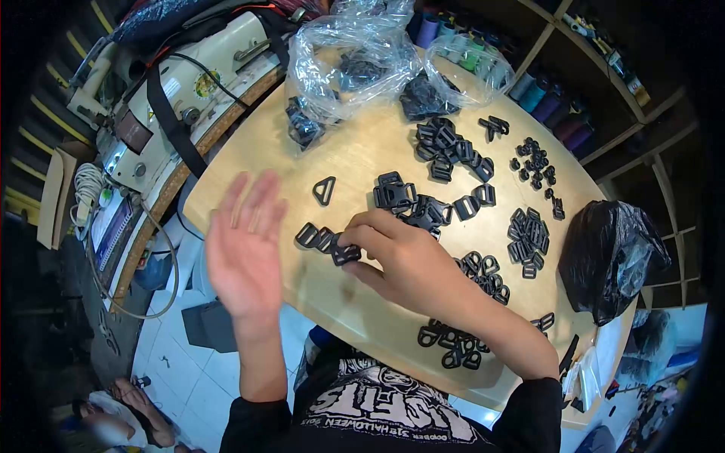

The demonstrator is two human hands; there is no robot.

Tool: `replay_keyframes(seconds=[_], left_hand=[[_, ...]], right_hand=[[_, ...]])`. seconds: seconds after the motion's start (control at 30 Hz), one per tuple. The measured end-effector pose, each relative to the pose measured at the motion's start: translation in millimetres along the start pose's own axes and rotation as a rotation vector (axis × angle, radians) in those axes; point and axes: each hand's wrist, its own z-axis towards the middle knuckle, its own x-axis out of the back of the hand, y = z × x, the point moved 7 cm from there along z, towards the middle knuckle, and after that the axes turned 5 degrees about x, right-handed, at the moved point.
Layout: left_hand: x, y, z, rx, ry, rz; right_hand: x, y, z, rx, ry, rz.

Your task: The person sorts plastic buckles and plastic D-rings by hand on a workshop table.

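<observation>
Two bare hands work over a pale wooden table [317, 291] in the head view. The right hand [396, 253] has its thumb and fingers partly closed, pinching a small black buckle piece [346, 254] toward the table's near left. Beside that piece lie flat black slotted buckles [306, 235]; farther back sits a black triangular ring [324, 191]. The left hand [248, 253], slightly blurred, is raised at the left edge, palm showing, fingers extended and empty. Black plastic fittings [445, 143] lie in piles from the middle toward the right. Clear plastic bags [340, 60] are at the far edge; a black plastic bag [610, 257] is at the right edge.
</observation>
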Motion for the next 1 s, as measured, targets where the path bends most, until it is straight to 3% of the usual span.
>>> replay_keyframes(seconds=[0.23,0.37,0.53,0.6,0.67,0.8,0.87,1.0], left_hand=[[38.7,12.2,2.0,-0.051,-0.041,0.067],[34.9,-1.1,4.6,-0.057,-0.035,0.2],[20.0,-16.2,2.8,-0.103,-0.039,0.373],[-1.9,-3.3,-26.0,-0.589,-0.071,1.218],[-24.1,-20.0,-51.1,-0.517,-0.442,1.521],[-17.1,-48.7,-68.5,-0.283,-0.643,1.579],[-17.8,-46.7,-62.5,-0.392,-0.575,1.664],[-28.9,-46.8,-56.2,-0.551,-0.549,1.699]], right_hand=[[-23.7,17.1,5.5,-0.102,-0.058,-0.111],[1.0,11.4,-12.5,-0.091,-0.007,-0.122],[57.4,18.6,-73.1,-0.22,0.115,-0.141],[88.3,15.3,-101.7,-0.285,0.246,-0.152],[119.5,8.2,-135.9,-0.424,0.325,-0.234],[186.1,5.1,-242.1,-0.653,0.676,-0.386],[201.1,-12.2,-280.4,-0.716,0.923,-0.32],[197.9,-35.7,-353.9,-0.785,1.098,-0.337]])
